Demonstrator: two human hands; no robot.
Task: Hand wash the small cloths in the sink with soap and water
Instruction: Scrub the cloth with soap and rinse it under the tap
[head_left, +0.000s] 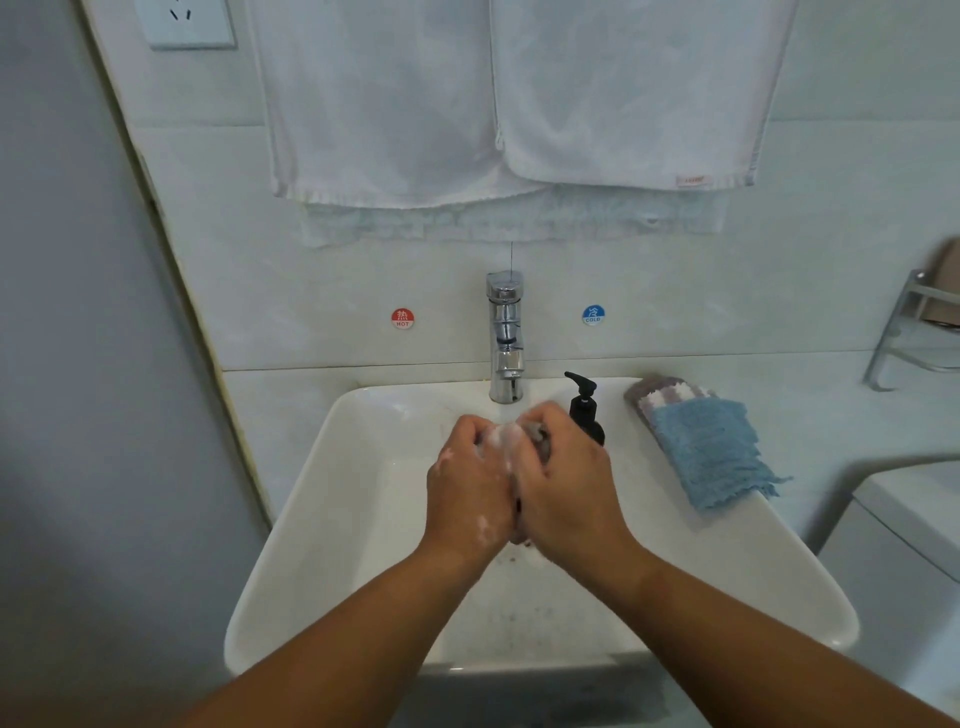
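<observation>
We hold both hands over the bowl of the white sink (332, 499), just in front of the chrome faucet (505, 338). Our left hand (467, 483) and our right hand (566, 483) are pressed side by side, with the backs up. Both are clenched around one small grey cloth (540, 441). Only a little piece of this cloth shows, between the fingers at the far end of the hands. White soap foam (506, 436) covers it there, and some foam also sticks on the back of the left hand.

A black soap dispenser (586, 410) stands on the back rim of the sink, just beside the right hand. Further right, a blue cloth (711, 452) lies on the right rim, and it partly covers a grey and white striped cloth (660, 395) under it.

On the tiled wall, a red HOT sticker (402, 318) is left of the faucet and a blue COLD sticker (593, 314) is right of it. Two white towels (384, 104) hang above.
</observation>
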